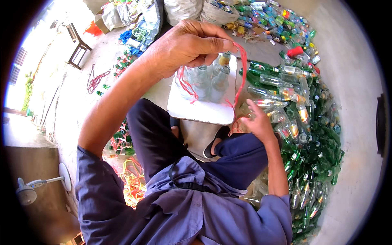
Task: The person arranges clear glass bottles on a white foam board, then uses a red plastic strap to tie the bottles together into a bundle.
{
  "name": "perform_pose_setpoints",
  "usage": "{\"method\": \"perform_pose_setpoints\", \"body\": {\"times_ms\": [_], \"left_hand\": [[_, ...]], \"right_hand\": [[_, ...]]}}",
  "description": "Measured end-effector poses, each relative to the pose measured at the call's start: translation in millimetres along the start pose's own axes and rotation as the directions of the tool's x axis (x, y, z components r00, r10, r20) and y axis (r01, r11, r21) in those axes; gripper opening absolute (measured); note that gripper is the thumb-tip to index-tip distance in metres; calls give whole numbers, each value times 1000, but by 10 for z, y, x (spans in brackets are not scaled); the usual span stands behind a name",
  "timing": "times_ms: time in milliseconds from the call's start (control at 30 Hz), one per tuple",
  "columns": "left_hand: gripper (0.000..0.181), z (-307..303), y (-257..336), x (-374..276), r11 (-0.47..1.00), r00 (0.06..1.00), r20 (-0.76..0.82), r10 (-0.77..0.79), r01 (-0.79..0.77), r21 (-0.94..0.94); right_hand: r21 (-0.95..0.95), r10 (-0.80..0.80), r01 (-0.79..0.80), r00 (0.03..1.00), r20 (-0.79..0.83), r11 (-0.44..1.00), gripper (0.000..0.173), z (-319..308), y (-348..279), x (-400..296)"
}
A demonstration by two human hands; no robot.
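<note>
My left hand [196, 43] is raised above a cluster of clear glass bottles [202, 82], pinching a loop of red plastic string [244, 70] between thumb and fingers. One part of the string hangs over the bottles; another drops past the right side of the white foam board [199, 112] they stand on. Low by the board's right edge is my right hand [260, 124], its fingers apart. The string's lower end lies close to its thumb, and I cannot tell whether they touch. My left hand hides some of the bottle tops.
A large heap of green and clear glass bottles [306, 137] lies to my right. Plastic bottles [275, 20] and stuffed sacks [183, 12] are at the back. To my left are loose coloured strings [133, 180], a pedestal fan [43, 182] and a wooden chair [78, 47].
</note>
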State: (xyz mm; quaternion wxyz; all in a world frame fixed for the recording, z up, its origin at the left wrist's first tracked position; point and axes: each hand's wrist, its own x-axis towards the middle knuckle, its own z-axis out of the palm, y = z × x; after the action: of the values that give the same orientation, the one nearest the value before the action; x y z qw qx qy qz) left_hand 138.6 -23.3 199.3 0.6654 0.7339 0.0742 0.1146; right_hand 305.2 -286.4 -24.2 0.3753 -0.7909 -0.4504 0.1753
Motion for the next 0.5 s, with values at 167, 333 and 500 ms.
{"method": "perform_pose_setpoints", "body": {"times_ms": [167,333,500], "left_hand": [[23,-176,-68,-82,998,1000,-8,-5,4,-65],[21,-531,-313,-236,997,997,-30,-74,73,-29],[20,-980,-520,-400,954,985,-79,-155,170,249]], "right_hand": [[181,-51,31,993,105,983,45,317,-11,139],[487,229,-399,900,372,777,25,2,-244,78],[669,325,-327,936,133,667,25,-346,122,25]]}}
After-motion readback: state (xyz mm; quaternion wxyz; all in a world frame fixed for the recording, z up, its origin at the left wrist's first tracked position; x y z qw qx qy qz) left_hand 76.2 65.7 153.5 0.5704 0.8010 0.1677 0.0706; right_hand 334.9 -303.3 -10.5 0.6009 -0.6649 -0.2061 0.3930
